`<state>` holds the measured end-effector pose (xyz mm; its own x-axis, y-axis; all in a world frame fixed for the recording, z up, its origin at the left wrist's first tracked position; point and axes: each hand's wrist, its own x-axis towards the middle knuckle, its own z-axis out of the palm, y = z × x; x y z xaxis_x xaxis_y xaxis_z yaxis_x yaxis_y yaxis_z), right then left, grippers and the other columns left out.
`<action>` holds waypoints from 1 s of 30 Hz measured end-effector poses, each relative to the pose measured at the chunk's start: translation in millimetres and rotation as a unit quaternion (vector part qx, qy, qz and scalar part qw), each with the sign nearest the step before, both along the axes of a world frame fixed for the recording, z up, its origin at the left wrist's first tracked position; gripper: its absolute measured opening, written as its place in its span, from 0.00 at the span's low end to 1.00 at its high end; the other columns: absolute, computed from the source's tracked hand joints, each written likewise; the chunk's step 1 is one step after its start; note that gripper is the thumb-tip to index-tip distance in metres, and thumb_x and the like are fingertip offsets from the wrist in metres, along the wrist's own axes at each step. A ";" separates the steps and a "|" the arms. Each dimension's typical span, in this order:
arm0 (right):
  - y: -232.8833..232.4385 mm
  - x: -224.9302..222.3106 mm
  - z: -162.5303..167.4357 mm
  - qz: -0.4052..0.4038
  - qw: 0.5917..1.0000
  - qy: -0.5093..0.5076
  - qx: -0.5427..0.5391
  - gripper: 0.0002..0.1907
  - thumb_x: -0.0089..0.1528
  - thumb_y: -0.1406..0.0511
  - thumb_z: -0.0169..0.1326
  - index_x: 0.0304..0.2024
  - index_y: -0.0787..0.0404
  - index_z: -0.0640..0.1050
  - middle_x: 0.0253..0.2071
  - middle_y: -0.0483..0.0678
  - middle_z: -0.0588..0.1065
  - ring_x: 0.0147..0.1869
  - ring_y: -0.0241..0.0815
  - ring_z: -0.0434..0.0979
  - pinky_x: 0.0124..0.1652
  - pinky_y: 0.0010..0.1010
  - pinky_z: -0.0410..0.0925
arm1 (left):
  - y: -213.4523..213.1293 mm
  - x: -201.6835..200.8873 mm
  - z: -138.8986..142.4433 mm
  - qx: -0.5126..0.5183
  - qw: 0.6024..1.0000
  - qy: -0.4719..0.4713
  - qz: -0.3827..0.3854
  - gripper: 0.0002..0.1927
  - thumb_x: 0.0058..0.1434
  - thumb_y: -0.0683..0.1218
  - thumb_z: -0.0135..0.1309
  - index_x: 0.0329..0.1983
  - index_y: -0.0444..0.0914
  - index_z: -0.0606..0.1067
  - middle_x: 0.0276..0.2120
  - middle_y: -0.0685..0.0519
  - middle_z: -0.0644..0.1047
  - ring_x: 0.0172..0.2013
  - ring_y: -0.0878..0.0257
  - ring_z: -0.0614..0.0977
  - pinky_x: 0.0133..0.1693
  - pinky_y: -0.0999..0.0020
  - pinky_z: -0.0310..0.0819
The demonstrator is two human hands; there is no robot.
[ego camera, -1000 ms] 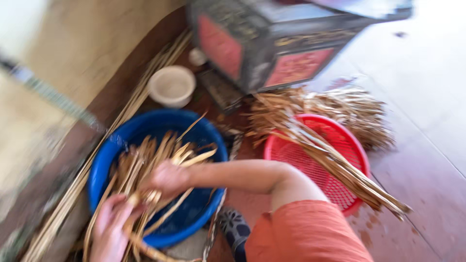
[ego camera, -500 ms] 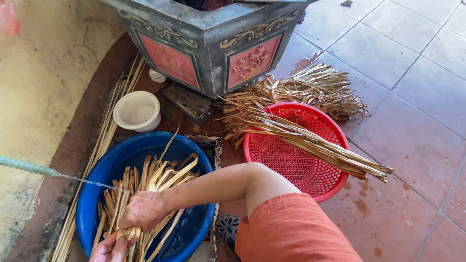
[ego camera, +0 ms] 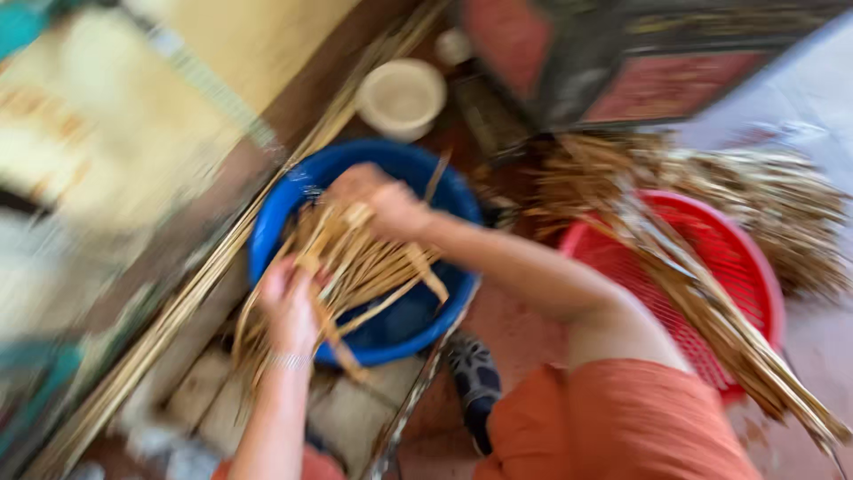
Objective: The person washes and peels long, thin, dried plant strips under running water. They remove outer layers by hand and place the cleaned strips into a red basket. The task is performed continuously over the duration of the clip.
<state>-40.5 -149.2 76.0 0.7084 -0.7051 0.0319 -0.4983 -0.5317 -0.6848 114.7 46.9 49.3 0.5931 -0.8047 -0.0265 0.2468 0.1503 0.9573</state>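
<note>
Hands reach over the blue tub (ego camera: 293,204): the right hand (ego camera: 378,200) stretches across to its far rim, the left hand (ego camera: 289,302) sits at its near rim. Both are closed around one bunch of wet straw strips (ego camera: 355,262), which hangs between them, above the tub.

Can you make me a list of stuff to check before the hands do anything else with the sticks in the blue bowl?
1. Left hand grips the near end of the bundle of strips: ok.
2. Right hand grips the far end of the bundle: ok.
3. Bundle sits over the blue basin, not off to the side: ok.
4. Loose strips hang out past the basin's near rim: not ok.
5. Red basket has free room; a long sheaf lies across it: not ok.
6. Water in the basin: cannot tell, picture is blurred.
</note>
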 end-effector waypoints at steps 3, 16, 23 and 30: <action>-20.7 -17.7 8.8 -0.040 0.989 -0.143 0.006 0.09 0.64 0.61 0.63 0.43 0.57 0.81 0.35 0.52 0.82 0.33 0.46 0.81 0.37 0.36 0.74 | -5.6 -7.7 8.9 -0.035 0.998 0.059 0.015 0.09 0.67 0.37 0.53 0.49 0.33 0.73 0.40 0.47 0.81 0.38 0.60 0.85 0.43 0.63 0.84; -21.6 -14.2 29.6 0.016 0.820 -0.274 0.502 0.17 0.69 0.57 0.52 0.53 0.62 0.76 0.38 0.52 0.82 0.24 0.32 0.73 0.23 0.23 0.65 | -6.9 -44.4 -24.9 0.013 0.992 -0.042 -0.119 0.12 0.69 0.35 0.50 0.54 0.35 0.72 0.41 0.53 0.80 0.39 0.68 0.82 0.43 0.73 0.80; -43.0 -17.5 46.1 -0.138 0.858 -0.344 0.355 0.07 0.64 0.67 0.61 0.42 0.64 0.80 0.34 0.54 0.82 0.24 0.32 0.73 0.23 0.22 0.64 | 3.4 -36.7 -26.9 0.157 0.930 -0.297 -0.147 0.13 0.75 0.50 0.51 0.50 0.36 0.78 0.36 0.57 0.83 0.26 0.68 0.74 0.30 0.72 0.69; -38.5 -15.9 74.4 -0.068 0.877 -0.359 0.313 0.09 0.68 0.60 0.58 0.41 0.60 0.80 0.37 0.50 0.82 0.37 0.36 0.82 0.33 0.27 0.73 | -3.1 -33.2 -12.6 0.077 0.902 -0.404 -0.133 0.27 0.73 0.53 0.54 0.67 0.33 0.68 0.54 0.40 0.74 0.51 0.55 0.76 0.51 0.63 0.72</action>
